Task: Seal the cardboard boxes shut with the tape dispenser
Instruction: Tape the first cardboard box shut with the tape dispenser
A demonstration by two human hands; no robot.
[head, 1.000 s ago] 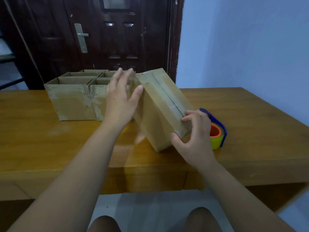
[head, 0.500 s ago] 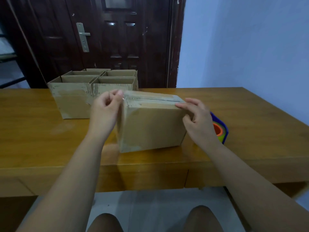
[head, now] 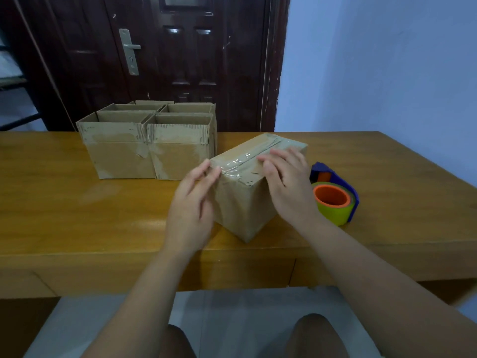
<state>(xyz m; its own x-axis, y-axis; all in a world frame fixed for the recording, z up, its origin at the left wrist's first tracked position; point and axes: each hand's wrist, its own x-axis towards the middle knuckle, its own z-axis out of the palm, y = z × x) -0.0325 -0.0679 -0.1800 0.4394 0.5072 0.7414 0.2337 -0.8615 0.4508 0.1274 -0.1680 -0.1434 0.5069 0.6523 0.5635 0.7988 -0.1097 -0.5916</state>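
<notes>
A closed cardboard box [head: 245,202] stands on the wooden table [head: 77,215], one corner turned toward me, with clear tape along its top seam. My left hand [head: 193,202] lies with straight fingers against the box's left top edge. My right hand [head: 286,182] rests with spread fingers on the top's right side. Just right of the box lies the blue tape dispenser [head: 335,195] with a yellow-green roll and orange core, untouched.
Several open cardboard boxes [head: 149,146] stand grouped at the table's back left. A dark door [head: 180,60] and a pale blue wall [head: 387,73] rise behind the table. My knees show below the table's front edge.
The box went from tilted on edge to flat on the table, then turned so a corner faces me. Both hands shifted along its top.
</notes>
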